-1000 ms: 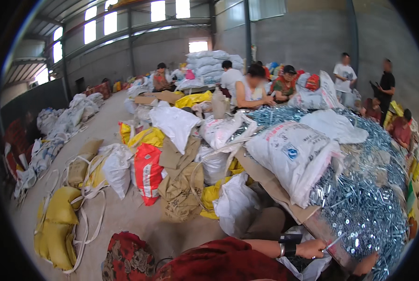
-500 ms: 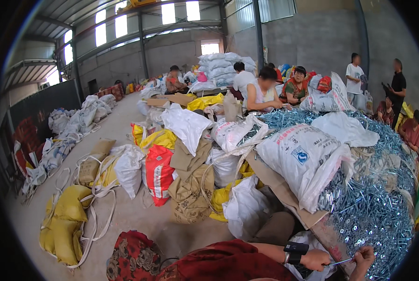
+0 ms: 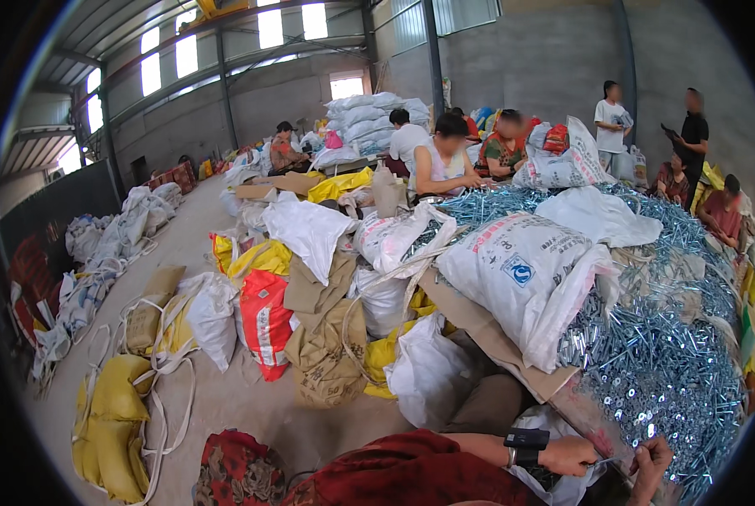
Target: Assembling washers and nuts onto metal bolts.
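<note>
My left hand [image 3: 569, 455], on a red-sleeved arm with a black wrist device, pinches a thin metal fastener [image 3: 617, 460] at the bottom right. My right hand [image 3: 652, 462] is just right of it, fingers curled at the fastener's other end; its grip is too small to make out. Both hands hover at the near edge of a big heap of shiny metal fasteners [image 3: 664, 354]. A white bag [image 3: 554, 489] lies partly hidden under my hands.
A full white sack [image 3: 521, 278] lies on the heap. White, yellow, red and brown sacks [image 3: 263, 320] crowd the concrete floor on the left. Several people [image 3: 445, 160] sit or stand around the far side of the heap.
My view has tilted, so the people and sacks sit lower in the picture. My hands stay close together at the heap's near edge, the right one slightly raised.
</note>
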Tool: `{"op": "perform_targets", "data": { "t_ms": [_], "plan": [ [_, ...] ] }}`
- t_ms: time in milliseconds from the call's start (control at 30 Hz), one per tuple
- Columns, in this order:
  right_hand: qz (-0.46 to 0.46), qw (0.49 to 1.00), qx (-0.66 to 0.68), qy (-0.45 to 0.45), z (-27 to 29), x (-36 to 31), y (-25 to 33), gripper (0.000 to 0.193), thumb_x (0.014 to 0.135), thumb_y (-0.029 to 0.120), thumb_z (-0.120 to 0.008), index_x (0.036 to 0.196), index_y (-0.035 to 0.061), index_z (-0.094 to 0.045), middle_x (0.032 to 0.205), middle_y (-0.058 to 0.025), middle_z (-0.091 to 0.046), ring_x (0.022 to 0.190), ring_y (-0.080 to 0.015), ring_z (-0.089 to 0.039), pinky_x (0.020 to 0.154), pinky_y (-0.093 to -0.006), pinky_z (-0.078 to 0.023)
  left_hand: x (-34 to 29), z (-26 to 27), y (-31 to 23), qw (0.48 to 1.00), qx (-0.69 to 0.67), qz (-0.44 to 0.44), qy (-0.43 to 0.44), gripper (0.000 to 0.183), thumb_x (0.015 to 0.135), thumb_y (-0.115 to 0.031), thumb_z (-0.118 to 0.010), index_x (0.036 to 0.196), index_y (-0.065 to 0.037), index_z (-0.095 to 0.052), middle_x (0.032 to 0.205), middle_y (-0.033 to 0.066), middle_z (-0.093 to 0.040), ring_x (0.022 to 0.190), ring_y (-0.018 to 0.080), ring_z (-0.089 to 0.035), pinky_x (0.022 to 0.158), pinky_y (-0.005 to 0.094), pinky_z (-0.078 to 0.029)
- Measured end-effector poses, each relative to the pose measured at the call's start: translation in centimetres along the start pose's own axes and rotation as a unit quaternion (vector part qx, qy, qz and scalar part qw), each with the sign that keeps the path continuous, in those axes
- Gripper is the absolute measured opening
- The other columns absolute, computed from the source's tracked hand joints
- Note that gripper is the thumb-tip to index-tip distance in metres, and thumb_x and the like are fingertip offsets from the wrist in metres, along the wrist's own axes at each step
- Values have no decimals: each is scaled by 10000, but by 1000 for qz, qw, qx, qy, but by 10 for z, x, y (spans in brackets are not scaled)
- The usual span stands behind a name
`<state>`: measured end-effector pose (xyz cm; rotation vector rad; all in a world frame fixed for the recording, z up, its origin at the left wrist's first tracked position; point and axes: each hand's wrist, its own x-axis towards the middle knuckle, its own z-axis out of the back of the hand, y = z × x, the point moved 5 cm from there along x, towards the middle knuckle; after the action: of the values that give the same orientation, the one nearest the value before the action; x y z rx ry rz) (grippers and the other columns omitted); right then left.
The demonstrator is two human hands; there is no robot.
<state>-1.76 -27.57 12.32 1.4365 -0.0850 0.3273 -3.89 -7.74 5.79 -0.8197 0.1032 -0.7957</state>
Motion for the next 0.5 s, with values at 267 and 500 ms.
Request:
{"op": "perform_targets", "data": {
  "t_ms": [267, 500],
  "plan": [
    [43, 999, -25, 4, 16, 3, -37, 170, 808, 79, -676, 752, 27, -525, 564, 2, -485, 397, -65, -430, 329, -221, -337, -3, 13, -18, 990, 109, -48, -81, 194, 738, -174, -621, 793, 11, -600, 759, 194, -626, 759, 418, -614, 654, 519, -456],
    [-19, 997, 66, -30, -15, -3, -62, 146, 829, 85, -669, 870, 38, -537, 555, -11, -495, 381, -82, -426, 330, -218, -319, -4, 25, -21, 987, 107, 11, -119, 247, 779, -201, -650, 937, -14, -620, 797, 201, -640, 803, 411, -636, 682, 513, -476]
  ]
}}
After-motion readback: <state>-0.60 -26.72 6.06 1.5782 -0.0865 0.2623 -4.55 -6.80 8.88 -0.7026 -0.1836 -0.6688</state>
